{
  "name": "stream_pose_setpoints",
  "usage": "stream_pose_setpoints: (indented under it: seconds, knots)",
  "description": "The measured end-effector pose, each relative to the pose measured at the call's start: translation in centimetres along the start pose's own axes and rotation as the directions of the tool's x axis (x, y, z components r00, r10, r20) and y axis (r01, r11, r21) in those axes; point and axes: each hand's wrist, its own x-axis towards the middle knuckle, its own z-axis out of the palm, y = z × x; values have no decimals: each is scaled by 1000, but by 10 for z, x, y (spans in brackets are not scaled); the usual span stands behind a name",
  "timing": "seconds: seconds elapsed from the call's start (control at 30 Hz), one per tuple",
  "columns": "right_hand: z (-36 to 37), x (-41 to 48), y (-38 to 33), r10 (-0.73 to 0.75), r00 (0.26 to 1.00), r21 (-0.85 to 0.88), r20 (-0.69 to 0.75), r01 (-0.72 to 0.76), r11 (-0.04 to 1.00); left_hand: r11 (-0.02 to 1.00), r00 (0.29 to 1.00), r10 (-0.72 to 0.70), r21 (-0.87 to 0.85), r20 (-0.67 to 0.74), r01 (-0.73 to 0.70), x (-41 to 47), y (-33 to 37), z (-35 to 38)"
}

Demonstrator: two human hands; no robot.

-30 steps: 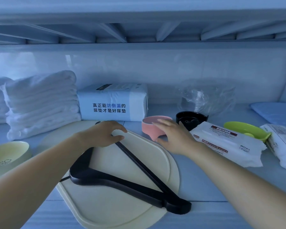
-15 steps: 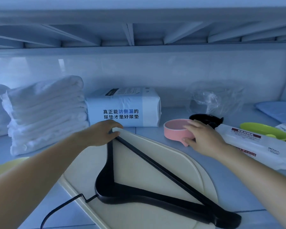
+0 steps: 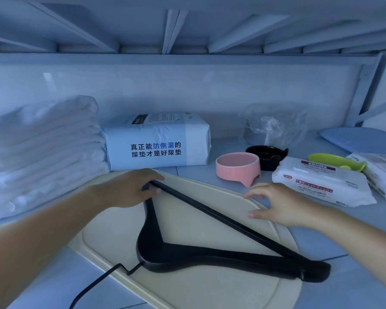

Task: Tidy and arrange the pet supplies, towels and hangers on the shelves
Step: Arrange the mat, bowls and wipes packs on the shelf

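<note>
A black hanger (image 3: 201,253) lies flat on a cream tray (image 3: 201,288) at the shelf's front. My left hand (image 3: 129,188) rests on the hanger's far tip at the tray's back edge, fingers curled over it. My right hand (image 3: 276,204) hovers over the tray's right rim, fingers apart and holding nothing. A pink pet bowl (image 3: 237,166) stands just beyond that hand, apart from it. Folded white towels (image 3: 40,150) are stacked at the left. A blue-and-white pack of pet pads (image 3: 158,141) stands behind the tray.
A black bowl (image 3: 266,155) sits behind the pink one. A wet-wipes pack (image 3: 316,181), a green scoop (image 3: 334,162) and another white pack (image 3: 383,175) lie at the right. Clear plastic wrap (image 3: 272,126) and a blue pad (image 3: 363,139) are at the back. A shelf hangs low overhead.
My right hand has let go of the pink bowl and drawn back toward the tray's right rim. The bowl now stands alone. My left hand stays on the hanger's tip.
</note>
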Motion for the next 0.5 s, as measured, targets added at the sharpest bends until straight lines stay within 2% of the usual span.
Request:
stream_pose_setpoints:
  seconds: [0.2,0.4,0.5]
  knots:
    - [-1,-6,-7,107,994,-52,-10,-107,993,997,995,16,-78,95,-8,34,5,6]
    - [0,-1,-8,232,973,103,4,-231,967,999,989,22,-46,143,-15,64,-5,19]
    - [-1,-2,-9,283,959,120,-4,-281,952,999,982,31,-38,184,-24,80,-7,24]
